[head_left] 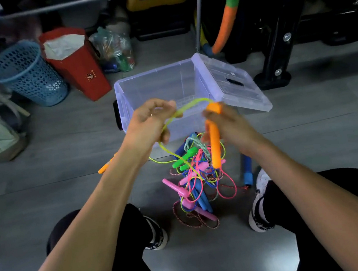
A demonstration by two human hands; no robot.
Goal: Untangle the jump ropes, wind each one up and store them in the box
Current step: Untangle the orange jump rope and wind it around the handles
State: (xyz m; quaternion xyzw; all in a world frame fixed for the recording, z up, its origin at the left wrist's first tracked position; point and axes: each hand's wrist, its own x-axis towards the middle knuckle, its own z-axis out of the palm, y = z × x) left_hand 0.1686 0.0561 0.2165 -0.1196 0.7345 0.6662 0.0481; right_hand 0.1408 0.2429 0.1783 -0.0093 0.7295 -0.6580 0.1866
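The person sits low with both feet on the grey floor (61, 150), and the heap of jump ropes (198, 178) lies right between the shoes. That keeps the mess close, so both arms can reach it without stretching.

The right hand (224, 124) is wrapped around an orange handle (214, 139), holding it up and down with its top end near the box. From that top end a yellow-green rope (192, 104) bends over in an arch to the left hand (151, 120). The left hand has its fingers curled and pinches the rope a little way along. From there the rope drops down and runs into the heap. I think the hands hold it like this to pull one rope tight and see where it goes in the tangle.

The other orange handle (104, 166) peeks out behind the left arm, lying on the floor. It looks like the far end of the same rope, but I cannot be sure.

In the heap I can see green handles (184, 157), pink handles (175, 187) and blue ones, all crossed over with thin cords. Nothing is wound up yet.

The clear box (158, 85) stands just past the hands. I can see no ropes in it. Its lid (232, 80) leans against the right side, so the box is open and ready. Putting it so close means a finished rope can go straight in.

A blue basket (26, 73) and a red bag (75, 62) stand farther back on the left.
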